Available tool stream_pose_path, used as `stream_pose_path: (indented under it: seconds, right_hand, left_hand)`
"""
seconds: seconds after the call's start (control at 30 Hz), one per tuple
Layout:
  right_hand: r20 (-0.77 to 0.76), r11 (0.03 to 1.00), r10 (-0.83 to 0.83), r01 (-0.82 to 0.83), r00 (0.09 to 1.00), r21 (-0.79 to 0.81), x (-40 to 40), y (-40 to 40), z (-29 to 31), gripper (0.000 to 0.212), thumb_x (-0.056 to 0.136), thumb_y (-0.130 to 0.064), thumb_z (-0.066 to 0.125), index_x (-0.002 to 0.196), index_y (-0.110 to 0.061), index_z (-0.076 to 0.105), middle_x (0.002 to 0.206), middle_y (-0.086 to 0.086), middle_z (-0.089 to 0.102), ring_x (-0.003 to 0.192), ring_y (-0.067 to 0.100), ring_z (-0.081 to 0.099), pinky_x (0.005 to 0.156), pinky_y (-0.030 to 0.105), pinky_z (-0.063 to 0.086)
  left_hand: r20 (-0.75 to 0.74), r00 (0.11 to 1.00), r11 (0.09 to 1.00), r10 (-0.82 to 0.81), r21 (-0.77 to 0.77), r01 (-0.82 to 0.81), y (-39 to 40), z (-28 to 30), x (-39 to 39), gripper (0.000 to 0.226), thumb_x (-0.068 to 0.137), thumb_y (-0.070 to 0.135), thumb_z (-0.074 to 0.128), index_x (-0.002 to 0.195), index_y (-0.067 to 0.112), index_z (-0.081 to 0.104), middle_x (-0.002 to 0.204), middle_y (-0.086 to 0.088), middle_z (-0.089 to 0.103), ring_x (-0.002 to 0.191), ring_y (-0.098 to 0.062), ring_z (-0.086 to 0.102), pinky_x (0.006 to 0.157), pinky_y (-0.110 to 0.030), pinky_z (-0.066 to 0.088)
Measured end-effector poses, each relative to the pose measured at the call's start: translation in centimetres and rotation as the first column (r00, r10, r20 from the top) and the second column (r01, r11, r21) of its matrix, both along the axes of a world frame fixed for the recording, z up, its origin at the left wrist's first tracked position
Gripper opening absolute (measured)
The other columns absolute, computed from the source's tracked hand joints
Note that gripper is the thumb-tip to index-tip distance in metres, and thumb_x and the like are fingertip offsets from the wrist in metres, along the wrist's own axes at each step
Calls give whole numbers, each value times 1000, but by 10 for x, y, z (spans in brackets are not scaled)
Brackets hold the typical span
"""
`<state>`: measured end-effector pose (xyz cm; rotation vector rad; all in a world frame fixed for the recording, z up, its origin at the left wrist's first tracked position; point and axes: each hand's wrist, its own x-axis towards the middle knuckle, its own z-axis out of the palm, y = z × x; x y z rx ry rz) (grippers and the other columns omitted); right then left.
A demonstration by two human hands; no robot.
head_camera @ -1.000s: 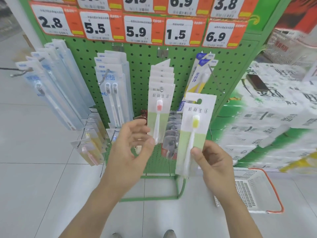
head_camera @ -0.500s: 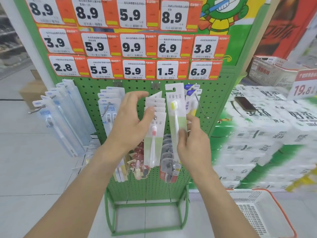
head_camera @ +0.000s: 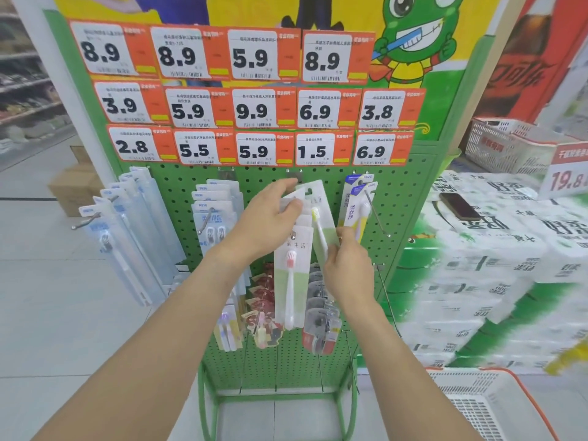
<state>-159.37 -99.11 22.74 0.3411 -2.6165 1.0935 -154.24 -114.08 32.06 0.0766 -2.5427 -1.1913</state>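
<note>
Pinching light, bendy toothbrush pack (head_camera: 319,207) low with right hand (head_camera: 347,269), nipping tops of hung packs (head_camera: 294,256) with left hand (head_camera: 269,219), probably better gripped nearer its hang-hole.

Yellow-headed toothbrush pack (head_camera: 322,225), a white-and-green card, held nearly upright with its top tilted left, just beside the hanging pink-headed packs (head_camera: 291,275).

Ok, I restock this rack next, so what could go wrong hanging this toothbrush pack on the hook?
1. The right hand grips the yellow-brush pack low down, so its top may wobble and its hang hole may miss the hook, which is hidden from view.
2. The left hand holds the tops of the hanging packs; if it slips, they could swing and knock the new pack loose.
</note>
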Motion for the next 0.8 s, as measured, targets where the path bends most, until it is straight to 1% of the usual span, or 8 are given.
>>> stream_pose_path:
  seconds: [0.17, 0.27, 0.37, 0.47, 0.53, 0.6, 0.7, 0.8]
  right_hand:
    - [3, 992, 68, -67, 998, -110, -11, -2, 0, 15, 100, -4, 44, 109, -15, 49, 75, 2, 59, 59, 11, 53, 51, 32, 33]
    - [30, 975, 152, -145, 988, -166, -15, -5, 1, 16, 100, -1, 45, 100, -16, 45, 67, -6, 49, 59, 3, 47, 52, 18, 29]
    - [80, 961, 183, -161, 980, -224, -21, -8, -1, 18, 99, 1, 46, 98, -17, 47, 69, -7, 51, 69, 13, 49, 62, 22, 33]
    - [72, 955, 196, -174, 978, -240, -26, -10, -5, 15, 97, 3, 47, 98, -11, 51, 67, 2, 56, 77, 23, 50, 80, 15, 38]
    - [46, 954, 206, -190, 978, -231, -28, -10, -8, 13, 97, 2, 47, 100, -9, 54, 68, 10, 60, 71, 21, 51, 90, 18, 36]
    - [32, 952, 213, -200, 977, -234, -30, -11, -9, 13, 98, 1, 48, 101, -10, 55, 72, 10, 63, 69, 19, 53, 80, 18, 37]
    - [31, 950, 213, -200, 977, -240, -35, -13, -7, 13, 99, -1, 47, 101, -11, 55, 76, 8, 62, 68, 24, 52, 64, 32, 37]
    - [21, 962, 203, -195, 979, -190, -38, -15, -2, 11, 98, 2, 47, 98, -7, 53, 70, 11, 56, 69, 31, 50, 70, 42, 35]
  left_hand:
    - [-5, 998, 996, -61, 67, 62, -4, -1, -4, 43, 107, 23, 44, 150, 28, 44, 154, 12, 44, 140, -8, 39, 117, -36, 35]
    - [-1, 997, 989, -80, 124, 80, -7, -1, -8, 40, 106, 17, 45, 144, 28, 49, 146, 13, 50, 132, -7, 44, 110, -33, 40]
    - [1, 996, 982, -94, 163, 93, -10, -4, -12, 36, 105, 15, 47, 137, 28, 55, 139, 13, 55, 126, -7, 50, 100, -28, 40]
    - [-17, 995, 978, -97, 183, 98, -12, -7, -14, 33, 103, 12, 50, 130, 27, 59, 134, 12, 59, 128, -7, 51, 107, -31, 40]
    - [-36, 995, 973, -89, 211, 94, -11, -9, -14, 30, 102, 9, 52, 127, 24, 61, 131, 10, 61, 126, -8, 53, 109, -33, 42]
    - [-56, 995, 965, -78, 245, 90, -12, -9, -15, 28, 100, 9, 54, 123, 23, 63, 127, 9, 63, 122, -12, 57, 105, -36, 47]
    - [-72, 994, 962, -83, 253, 98, -14, -8, -17, 27, 99, 7, 55, 120, 21, 64, 122, 6, 64, 118, -13, 58, 100, -32, 48]
    - [-81, 993, 962, -85, 253, 103, -13, -7, -17, 28, 98, 2, 55, 120, 17, 65, 120, 2, 65, 117, -14, 56, 101, -29, 45]
